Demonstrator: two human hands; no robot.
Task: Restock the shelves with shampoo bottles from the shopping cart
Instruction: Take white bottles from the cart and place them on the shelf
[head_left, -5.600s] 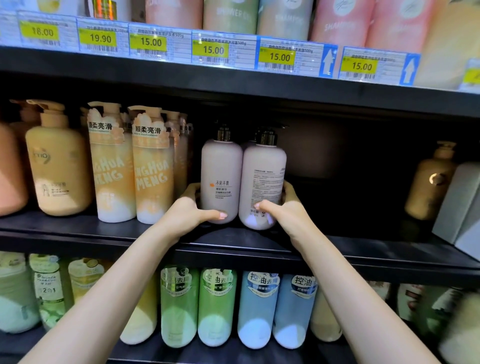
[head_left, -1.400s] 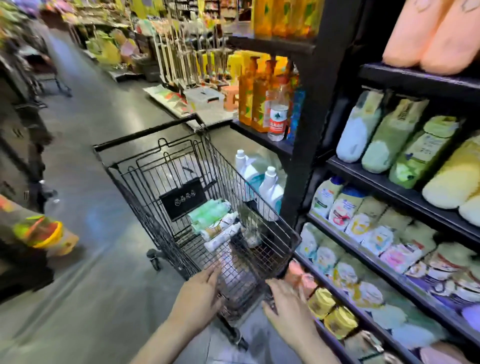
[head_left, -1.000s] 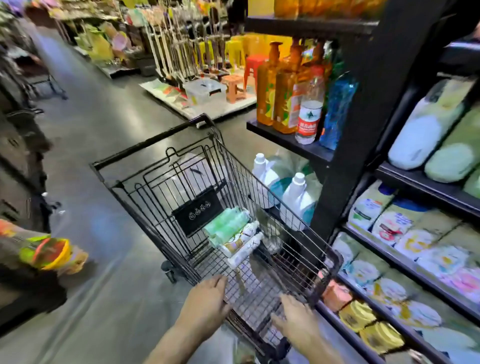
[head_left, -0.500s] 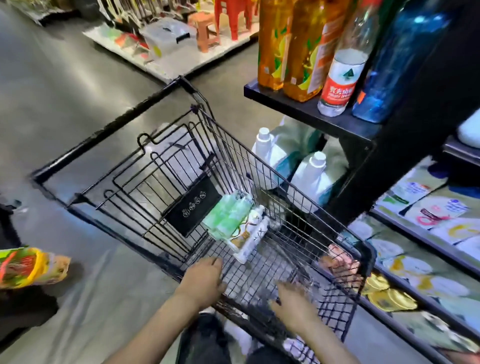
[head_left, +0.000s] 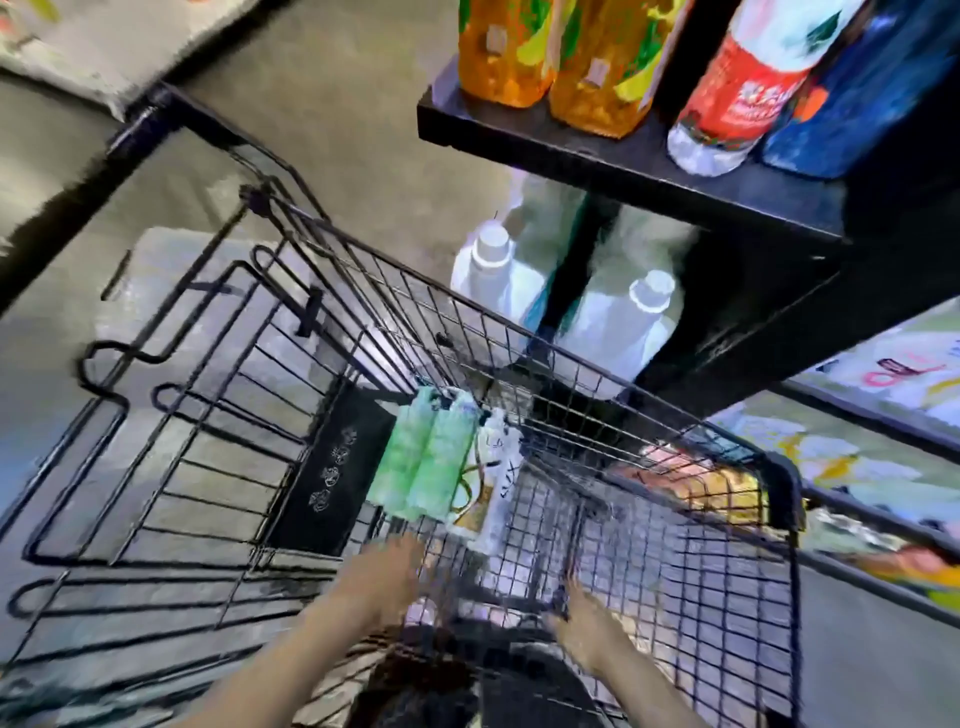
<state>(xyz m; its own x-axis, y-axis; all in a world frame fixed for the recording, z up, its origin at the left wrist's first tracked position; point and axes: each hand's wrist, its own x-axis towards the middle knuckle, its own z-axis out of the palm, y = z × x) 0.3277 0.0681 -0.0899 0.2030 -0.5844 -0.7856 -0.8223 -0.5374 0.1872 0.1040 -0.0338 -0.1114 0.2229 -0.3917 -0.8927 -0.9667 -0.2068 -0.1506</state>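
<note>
Beside the black shelf (head_left: 623, 156) with orange bottles (head_left: 550, 57) stands the wire shopping cart (head_left: 519, 364) on grey floor (head_left: 337, 104). Inside lie two green shampoo bottles (head_left: 426, 457) and white ones (head_left: 498, 467) — against the folded seat. Left hand (head_left: 389, 577) and right hand (head_left: 587, 623) reach in, blurred — whether the fingers grasp anything I cannot tell.

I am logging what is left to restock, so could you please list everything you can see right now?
shopping cart: one, black wire, centre.
green bottles: two, lying side by side in the cart.
white bottles: two, lying right of the green ones.
orange bottles: two, on the black shelf, top.
water bottle: one, clear, red label, same shelf.
blue bottle: one, right of it.
white jugs: two, below that shelf.
left hand: reaching into the cart, blurred.
right hand: likewise.
</note>
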